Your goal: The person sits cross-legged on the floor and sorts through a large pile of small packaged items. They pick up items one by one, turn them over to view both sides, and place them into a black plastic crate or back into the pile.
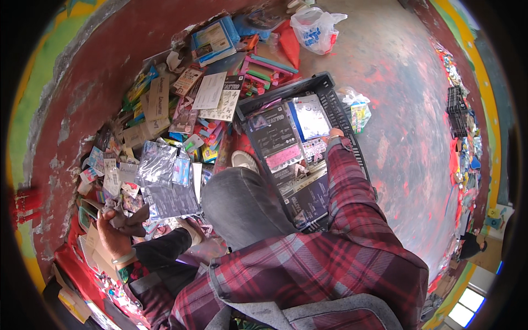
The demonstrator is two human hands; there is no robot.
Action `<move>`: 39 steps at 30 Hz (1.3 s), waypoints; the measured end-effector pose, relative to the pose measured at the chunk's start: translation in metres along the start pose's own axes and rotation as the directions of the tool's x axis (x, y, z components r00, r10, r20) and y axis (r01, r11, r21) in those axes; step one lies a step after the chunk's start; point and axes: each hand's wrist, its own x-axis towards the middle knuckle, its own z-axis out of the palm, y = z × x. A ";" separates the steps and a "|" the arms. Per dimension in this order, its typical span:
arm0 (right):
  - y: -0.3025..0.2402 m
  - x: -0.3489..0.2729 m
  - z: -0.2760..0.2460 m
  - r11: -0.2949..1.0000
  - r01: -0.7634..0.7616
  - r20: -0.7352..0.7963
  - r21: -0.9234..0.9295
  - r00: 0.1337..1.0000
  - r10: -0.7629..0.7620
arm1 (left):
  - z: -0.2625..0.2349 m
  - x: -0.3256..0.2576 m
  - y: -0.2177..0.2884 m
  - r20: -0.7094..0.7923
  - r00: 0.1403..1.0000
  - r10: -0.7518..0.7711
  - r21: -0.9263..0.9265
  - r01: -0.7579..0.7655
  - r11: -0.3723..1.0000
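My left hand (116, 225) is at the lower left, closed around a small crumpled grey packet (113, 206) over a heap of flat packaged items (165, 165) on the floor. My right hand (334, 133) reaches out from a red plaid sleeve (352, 187) into a black plastic crate (330, 88). It rests on the flat dark and white packages (286, 137) stacked inside the crate; whether it grips one cannot be told. My knee in grey trousers (242, 203) sits between the two hands.
A white plastic bag (314, 28) lies on the red-stained concrete floor beyond the crate. A small clear bag of items (358, 110) sits right of the crate. Another black crate (456, 110) and scattered goods line the far right wall. Blue books (212, 41) top the heap.
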 end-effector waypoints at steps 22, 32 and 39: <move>-0.372 -0.082 -0.133 0.722 0.680 -0.566 -0.128 0.547 -0.616 | 0.025 -0.021 0.015 0.264 0.964 -0.020 0.136 -0.016 0.991; -0.417 -0.027 -0.108 0.739 0.544 -0.390 -0.397 0.629 -0.672 | 0.027 -0.023 0.017 0.361 0.931 -0.046 0.091 0.014 0.996; -0.381 -0.078 -0.190 0.756 0.655 -0.723 0.011 0.528 -0.446 | 0.023 -0.026 0.015 0.355 0.928 -0.114 0.161 0.060 0.985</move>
